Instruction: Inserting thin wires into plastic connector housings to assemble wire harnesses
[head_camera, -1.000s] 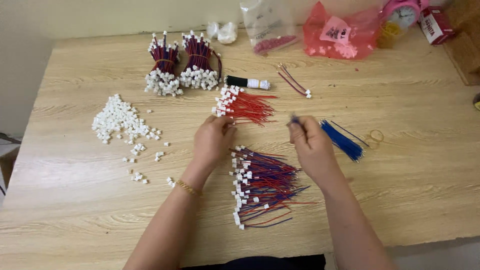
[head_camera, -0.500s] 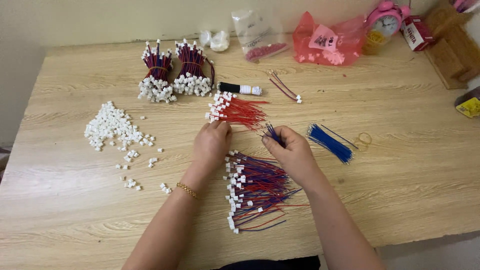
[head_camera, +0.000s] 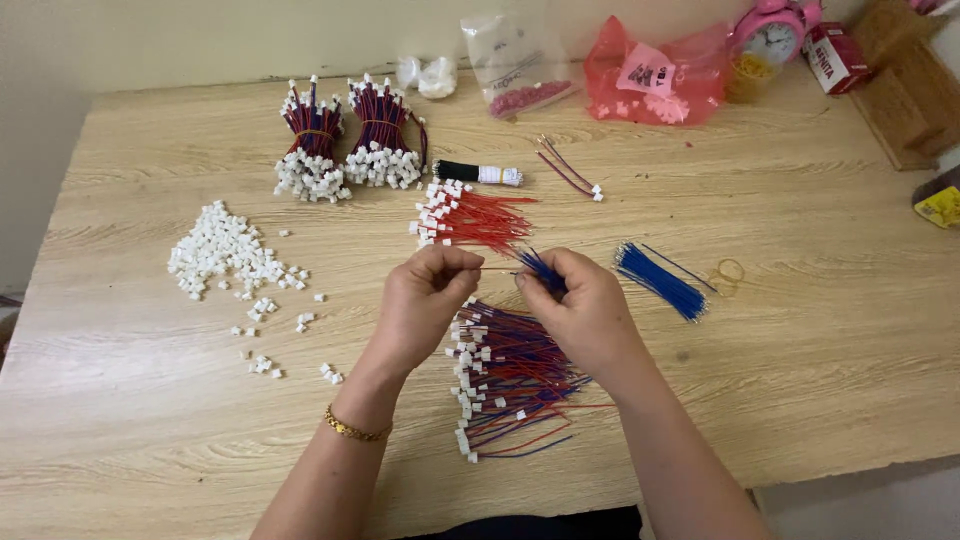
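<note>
L hand (head_camera: 425, 300) fingers pinch a red-wire connector; R hand (head_camera: 580, 305) pinches blue wires (head_camera: 540, 270) at desk (head_camera: 820, 330) centre. Finished pile (head_camera: 510, 370) at 6 — red (head_camera: 470, 215) at 12, blue stock (head_camera: 660, 280) at 3 left.

Both hands close together — left hand (head_camera: 422, 300) and right hand (head_camera: 580, 305), fingertips pinched

Home work table (head_camera: 800, 330), pink alarm clock (head_camera: 775, 30), wire bundles (head_camera: 345, 140)
</note>
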